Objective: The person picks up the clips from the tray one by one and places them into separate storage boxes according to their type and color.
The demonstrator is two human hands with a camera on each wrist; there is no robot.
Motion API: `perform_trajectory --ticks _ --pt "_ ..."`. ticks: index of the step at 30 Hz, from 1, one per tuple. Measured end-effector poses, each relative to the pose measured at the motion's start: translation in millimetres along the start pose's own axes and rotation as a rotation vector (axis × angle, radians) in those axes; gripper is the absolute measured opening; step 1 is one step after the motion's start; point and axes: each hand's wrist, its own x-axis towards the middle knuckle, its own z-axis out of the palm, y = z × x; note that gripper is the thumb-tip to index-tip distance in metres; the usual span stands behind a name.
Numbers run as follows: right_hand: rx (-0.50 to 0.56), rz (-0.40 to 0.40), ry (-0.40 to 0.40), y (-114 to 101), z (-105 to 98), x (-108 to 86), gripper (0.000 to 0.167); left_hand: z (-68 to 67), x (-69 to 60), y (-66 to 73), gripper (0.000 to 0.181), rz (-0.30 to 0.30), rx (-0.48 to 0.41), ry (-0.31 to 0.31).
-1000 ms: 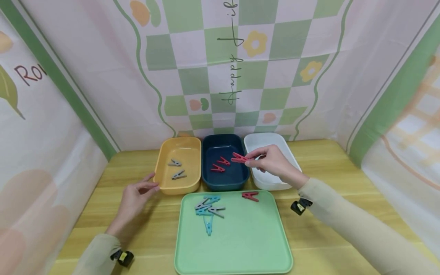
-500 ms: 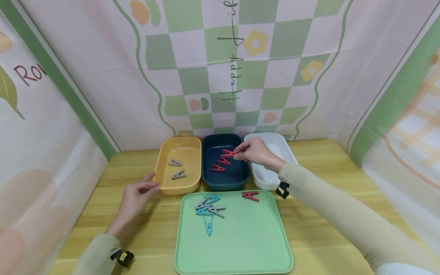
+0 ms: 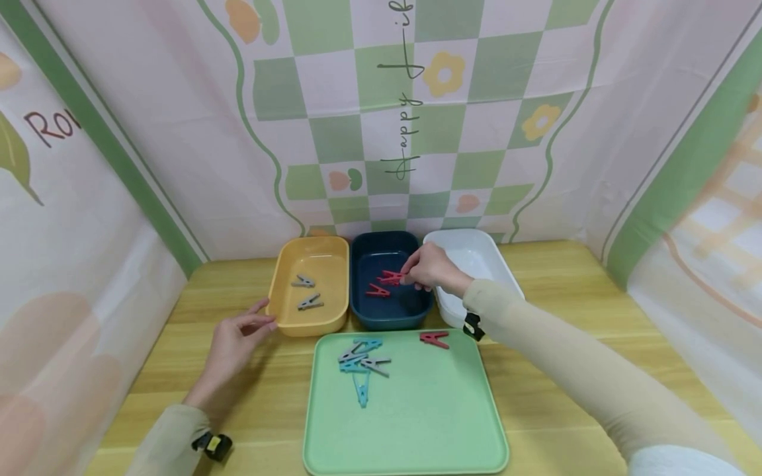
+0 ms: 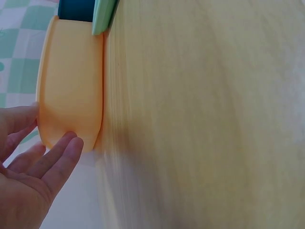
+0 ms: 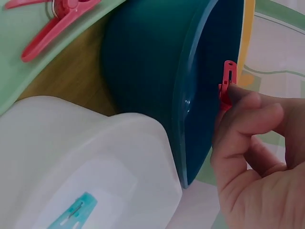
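Observation:
My right hand [image 3: 433, 268] pinches a red clothespin [image 3: 391, 276] inside the dark blue bin [image 3: 389, 316]; its fingertips hold the clothespin's end in the right wrist view [image 5: 228, 81]. Another red clothespin [image 3: 378, 291] lies just in front of it, and one more seems to be under the pinched one. My left hand [image 3: 233, 344] touches the near left corner of the yellow bin [image 3: 312, 328] with relaxed fingers, its fingertips on the bin's wall in the left wrist view [image 4: 71, 81]. Two grey clothespins [image 3: 309, 302] lie in the yellow bin.
A green tray [image 3: 411, 423] in front of the bins bears a red clothespin [image 3: 434, 340] and a pile of blue and grey clothespins [image 3: 361, 365]. Right of the blue bin stands a white bin [image 3: 476, 254], with a light blue clothespin [image 5: 75, 212] inside. A printed cloth hangs behind.
My right hand has moved left and down from above the white and blue bins into the blue bin, carrying the red clothespin. The left hand has stayed at the yellow bin.

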Motion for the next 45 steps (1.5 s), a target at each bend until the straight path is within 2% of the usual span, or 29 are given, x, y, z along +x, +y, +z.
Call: perform_trajectory --ticks 7,10,14,18,33,41,45 --pt "-0.026 0.041 0.021 2.8 4.0 5.4 0.009 -0.2 -0.4 0.7 0.018 -0.006 -0.001 -0.003" --pt "-0.035 0.046 0.031 4.0 4.6 7.2 0.014 -0.3 -0.5 1.2 0.018 -0.005 0.0 -0.004" --pt "-0.029 0.048 0.053 4.5 3.6 6.6 0.021 -0.4 -0.4 1.1 0.018 -0.005 0.0 -0.001" --pt "0.0 0.05 0.068 1.6 1.1 1.1 0.02 -0.3 -0.4 0.7 0.018 -0.005 0.003 0.002" --pt "0.105 -0.108 0.076 -1.6 -3.1 -45.6 0.014 0.2 -1.0 1.5 0.018 0.003 0.003 0.008" --pt "0.149 -0.163 0.097 2.8 -3.6 -76.4 0.014 -0.3 -0.7 1.7 0.018 0.0 0.008 0.004" --pt "0.181 -0.164 0.089 6.3 -4.2 -89.2 0.016 0.3 -0.8 1.3 0.019 -0.005 0.01 0.001"
